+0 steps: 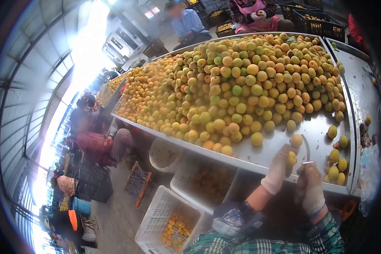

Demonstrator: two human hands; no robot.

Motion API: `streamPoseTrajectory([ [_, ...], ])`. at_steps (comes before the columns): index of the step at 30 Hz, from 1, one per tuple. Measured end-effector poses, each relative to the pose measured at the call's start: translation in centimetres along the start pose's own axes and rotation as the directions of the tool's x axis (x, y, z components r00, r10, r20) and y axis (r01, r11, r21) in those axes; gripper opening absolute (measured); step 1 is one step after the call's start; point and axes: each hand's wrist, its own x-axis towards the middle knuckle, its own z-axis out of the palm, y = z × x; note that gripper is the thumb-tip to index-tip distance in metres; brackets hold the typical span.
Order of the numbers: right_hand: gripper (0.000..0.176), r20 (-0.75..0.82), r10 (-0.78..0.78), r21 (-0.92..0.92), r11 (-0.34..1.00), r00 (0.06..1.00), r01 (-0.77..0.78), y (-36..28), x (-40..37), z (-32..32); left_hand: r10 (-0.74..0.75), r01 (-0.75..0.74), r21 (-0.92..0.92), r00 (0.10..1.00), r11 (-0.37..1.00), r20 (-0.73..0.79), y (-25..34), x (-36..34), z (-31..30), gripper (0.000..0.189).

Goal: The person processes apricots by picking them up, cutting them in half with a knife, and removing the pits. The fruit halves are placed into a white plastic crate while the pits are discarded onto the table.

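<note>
My left hand (280, 167), in a pale glove, is closed around yellow fruit at the front edge of the metal table; one fruit (292, 158) shows at its fingers, and another (296, 140) sits at the fingertips. Just to its right, my right hand (311, 182), in a dirty glove, is closed on a small metal tool (308, 163). A large heap of yellow-orange and greenish fruit (241, 84) covers much of the table. Several greenish fruits (333, 172) lie apart in the right corner.
The metal table's raised rim (190, 146) runs along the front. Below stand a white crate (146, 228) with cut fruit, another white crate (180, 180) and a white bucket (156, 156). Two people (190, 25) (256, 10) sit beyond the table. Clear plastic (369, 178) hangs at the right.
</note>
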Motion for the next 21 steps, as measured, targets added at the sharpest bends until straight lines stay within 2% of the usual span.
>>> streamPoseTrajectory([
  [1, 0.025, -0.011, -0.055, 0.035, 0.998, 0.998, 0.055, -0.2, -0.2, 0.1, -0.028, 0.043, -0.138, 0.994, 0.99, 0.11, 0.6, -0.1, -0.6, 0.045],
  [2, 0.025, -0.011, -0.054, 0.034, 0.998, 0.999, 0.054, 0.0, 0.3, -0.1, -0.029, 0.044, -0.139, 0.994, 0.989, 0.11, 0.8, 0.0, -0.3, 0.045],
  [4, 0.021, -0.074, -0.282, -0.132, 0.953, 0.956, 0.271, 0.8, 1.4, -0.9, 0.031, -0.018, -0.198, 0.998, 0.98, 0.062, 1.1, -0.1, 0.4, 0.045],
  [8, 0.018, -0.079, -0.284, -0.082, 0.957, 0.956, 0.278, 0.4, 1.2, -0.9, 0.006, 0.008, -0.162, 0.997, 0.987, 0.081, 1.1, -0.1, 0.5, 0.052],
  [11, 0.018, -0.052, -0.309, -0.159, 0.941, 0.95, 0.298, 0.7, 1.4, -1.2, 0.034, -0.017, -0.191, 0.996, 0.981, 0.085, 1.0, 0.0, 0.6, 0.055],
  [13, 0.02, 0.004, -0.484, -0.358, 0.816, 0.875, 0.453, 2.1, 2.3, -2.2, 0.053, -0.024, -0.256, 0.993, 0.966, 0.108, 0.7, 0.2, 0.5, 0.054],
  [14, 0.02, 0.002, -0.484, -0.358, 0.817, 0.875, 0.453, 2.1, 2.3, -2.2, 0.052, -0.022, -0.256, 0.993, 0.967, 0.109, 0.7, 0.2, 0.5, 0.054],
  [16, 0.021, 0.046, -0.582, -0.585, 0.643, 0.812, 0.494, 2.1, 2.2, -2.2, 0.065, -0.022, -0.304, 0.989, 0.952, 0.133, 0.7, 0.2, 0.3, 0.053],
  [21, 0.021, 0.049, -0.571, -0.613, 0.631, 0.82, 0.476, 1.9, 2.0, -2.3, 0.068, -0.018, -0.321, 0.987, 0.947, 0.144, 0.8, 0.1, 0.5, 0.052],
])
